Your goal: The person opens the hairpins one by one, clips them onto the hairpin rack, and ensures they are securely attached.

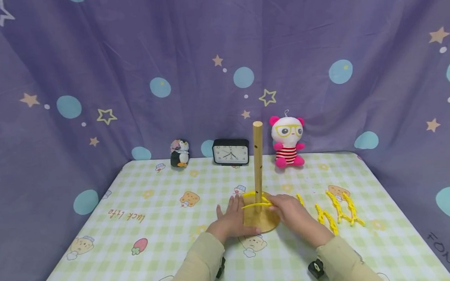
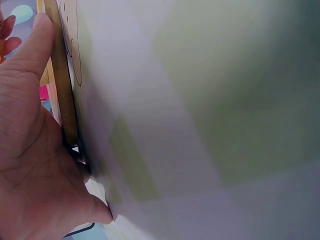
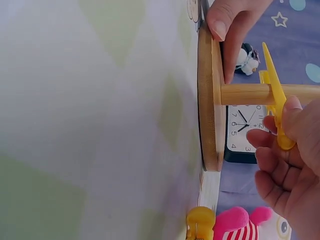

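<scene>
A round wooden base [image 1: 266,224] carries an upright wooden post [image 1: 258,160] with small dark holes along it. My left hand [image 1: 230,221] rests against the base's left side, thumb along the front edge, fingers extended. Low on the post, my right hand [image 1: 295,218] pinches a yellow plastic piece [image 3: 274,85] between thumb and forefinger. One tapered arm of it crosses in front of the post, and more yellow shows behind. Whether the piece touches the post, I cannot tell. In the left wrist view, the left thumb [image 2: 37,45] lies along the base's edge [image 2: 62,85].
Several knobbly yellow pieces [image 1: 352,210] lie on the checked tablecloth [image 1: 170,253] to the right. Along the back stand a penguin figure [image 1: 180,153], a black-framed clock [image 1: 231,153] and a pink-and-white panda toy [image 1: 288,141]. A purple curtain [image 1: 189,44] hangs behind.
</scene>
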Action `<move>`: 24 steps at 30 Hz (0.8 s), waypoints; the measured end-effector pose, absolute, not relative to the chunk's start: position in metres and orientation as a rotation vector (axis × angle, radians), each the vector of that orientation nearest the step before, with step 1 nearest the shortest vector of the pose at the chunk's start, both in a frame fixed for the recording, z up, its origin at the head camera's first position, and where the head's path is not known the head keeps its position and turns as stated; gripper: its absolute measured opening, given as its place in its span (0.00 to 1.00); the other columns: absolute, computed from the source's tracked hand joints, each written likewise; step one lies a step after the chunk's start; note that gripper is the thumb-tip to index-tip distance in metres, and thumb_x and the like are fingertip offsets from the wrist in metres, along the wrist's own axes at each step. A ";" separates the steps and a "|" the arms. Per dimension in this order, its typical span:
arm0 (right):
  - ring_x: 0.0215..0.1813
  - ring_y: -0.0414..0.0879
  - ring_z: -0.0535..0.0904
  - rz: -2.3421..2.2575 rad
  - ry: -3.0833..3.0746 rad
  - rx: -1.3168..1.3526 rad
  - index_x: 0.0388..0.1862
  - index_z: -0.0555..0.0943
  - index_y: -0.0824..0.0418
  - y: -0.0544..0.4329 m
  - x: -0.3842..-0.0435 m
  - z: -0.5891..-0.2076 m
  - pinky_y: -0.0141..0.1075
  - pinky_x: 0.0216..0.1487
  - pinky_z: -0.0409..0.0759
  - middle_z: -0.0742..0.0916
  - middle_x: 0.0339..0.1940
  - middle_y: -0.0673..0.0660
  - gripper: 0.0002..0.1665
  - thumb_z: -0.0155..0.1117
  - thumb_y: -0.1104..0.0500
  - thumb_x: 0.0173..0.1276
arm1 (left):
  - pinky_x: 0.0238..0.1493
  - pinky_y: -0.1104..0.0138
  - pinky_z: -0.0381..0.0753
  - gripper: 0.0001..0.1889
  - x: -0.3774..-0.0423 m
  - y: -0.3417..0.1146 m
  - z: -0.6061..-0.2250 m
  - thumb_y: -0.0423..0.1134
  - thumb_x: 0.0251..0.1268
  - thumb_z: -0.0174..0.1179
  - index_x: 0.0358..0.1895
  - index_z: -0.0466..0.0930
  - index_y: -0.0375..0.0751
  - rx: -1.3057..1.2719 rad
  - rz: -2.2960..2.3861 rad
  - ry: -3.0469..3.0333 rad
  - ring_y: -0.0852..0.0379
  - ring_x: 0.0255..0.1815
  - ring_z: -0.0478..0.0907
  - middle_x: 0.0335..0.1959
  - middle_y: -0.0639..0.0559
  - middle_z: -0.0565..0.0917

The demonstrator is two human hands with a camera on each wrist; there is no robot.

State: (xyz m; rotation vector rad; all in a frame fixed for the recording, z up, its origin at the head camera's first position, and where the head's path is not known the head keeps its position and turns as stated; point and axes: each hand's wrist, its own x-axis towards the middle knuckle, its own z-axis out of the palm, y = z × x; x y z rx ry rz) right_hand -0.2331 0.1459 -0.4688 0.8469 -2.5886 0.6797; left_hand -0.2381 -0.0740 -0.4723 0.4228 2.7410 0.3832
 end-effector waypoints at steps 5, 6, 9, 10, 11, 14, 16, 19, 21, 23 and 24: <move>0.46 0.52 0.82 0.714 -2.643 0.833 0.53 0.81 0.64 0.149 -0.230 -0.471 0.47 0.50 0.79 0.87 0.43 0.56 0.16 0.67 0.62 0.66 | 0.70 0.36 0.35 0.64 -0.236 -0.073 -0.469 0.74 0.50 0.60 0.78 0.40 0.35 0.423 0.390 2.744 0.44 0.79 0.36 0.80 0.40 0.39; 0.47 0.52 0.82 0.715 -2.646 0.832 0.52 0.81 0.64 0.149 -0.230 -0.472 0.47 0.50 0.79 0.87 0.43 0.56 0.15 0.66 0.62 0.66 | 0.70 0.36 0.36 0.63 -0.236 -0.073 -0.468 0.74 0.50 0.60 0.78 0.41 0.35 0.427 0.399 2.747 0.44 0.79 0.37 0.80 0.40 0.40; 0.51 0.54 0.82 0.746 -2.657 0.833 0.53 0.80 0.65 0.150 -0.230 -0.473 0.49 0.54 0.78 0.86 0.47 0.58 0.17 0.66 0.61 0.67 | 0.70 0.37 0.36 0.63 -0.235 -0.074 -0.468 0.74 0.50 0.60 0.78 0.40 0.35 0.427 0.387 2.751 0.45 0.79 0.37 0.80 0.41 0.40; 0.52 0.54 0.81 0.765 -2.664 0.831 0.55 0.79 0.66 0.150 -0.230 -0.472 0.49 0.55 0.77 0.86 0.48 0.59 0.19 0.66 0.61 0.67 | 0.70 0.37 0.36 0.63 -0.235 -0.074 -0.468 0.75 0.50 0.60 0.78 0.40 0.35 0.428 0.385 2.752 0.45 0.79 0.37 0.80 0.41 0.40; 0.54 0.54 0.80 0.787 -2.680 0.820 0.58 0.78 0.65 0.152 -0.229 -0.472 0.50 0.57 0.76 0.85 0.51 0.59 0.21 0.66 0.59 0.67 | 0.70 0.37 0.36 0.63 -0.235 -0.073 -0.468 0.75 0.50 0.59 0.78 0.40 0.35 0.428 0.382 2.753 0.45 0.79 0.37 0.80 0.41 0.40; 0.58 0.54 0.79 0.840 -2.733 0.763 0.64 0.76 0.62 0.157 -0.226 -0.469 0.51 0.59 0.75 0.83 0.57 0.58 0.27 0.66 0.55 0.68 | 0.70 0.36 0.37 0.64 -0.235 -0.073 -0.470 0.75 0.50 0.59 0.78 0.40 0.36 0.431 0.372 2.756 0.45 0.79 0.37 0.80 0.41 0.40; 0.57 0.53 0.79 0.850 -2.768 0.719 0.65 0.75 0.60 0.165 -0.221 -0.467 0.51 0.58 0.76 0.81 0.60 0.57 0.29 0.67 0.53 0.68 | 0.70 0.36 0.36 0.64 -0.236 -0.073 -0.471 0.75 0.50 0.59 0.78 0.40 0.36 0.431 0.370 2.754 0.45 0.79 0.37 0.80 0.41 0.40; 0.55 0.53 0.79 0.809 -2.799 0.649 0.63 0.76 0.60 0.179 -0.215 -0.464 0.52 0.54 0.77 0.81 0.60 0.57 0.26 0.65 0.52 0.69 | 0.70 0.36 0.36 0.64 -0.237 -0.073 -0.473 0.76 0.50 0.58 0.78 0.40 0.36 0.427 0.361 2.755 0.45 0.79 0.37 0.80 0.41 0.40; 0.55 0.55 0.79 0.777 -2.813 0.604 0.59 0.79 0.61 0.191 -0.211 -0.463 0.53 0.54 0.76 0.82 0.59 0.58 0.22 0.65 0.53 0.69 | 0.70 0.37 0.36 0.64 -0.238 -0.074 -0.473 0.76 0.50 0.58 0.78 0.39 0.36 0.422 0.364 2.751 0.45 0.79 0.36 0.80 0.41 0.40; 0.57 0.56 0.78 0.766 -2.818 0.551 0.54 0.81 0.61 0.205 -0.208 -0.462 0.54 0.55 0.76 0.82 0.57 0.58 0.17 0.65 0.55 0.69 | 0.70 0.37 0.35 0.64 -0.239 -0.074 -0.473 0.76 0.50 0.58 0.78 0.39 0.36 0.422 0.360 2.752 0.45 0.79 0.36 0.80 0.41 0.40; 0.57 0.57 0.78 0.767 -2.823 0.519 0.53 0.81 0.61 0.212 -0.206 -0.462 0.54 0.54 0.76 0.83 0.56 0.58 0.16 0.65 0.57 0.69 | 0.70 0.37 0.35 0.64 -0.239 -0.074 -0.473 0.76 0.50 0.58 0.78 0.39 0.36 0.423 0.359 2.751 0.45 0.79 0.36 0.80 0.41 0.40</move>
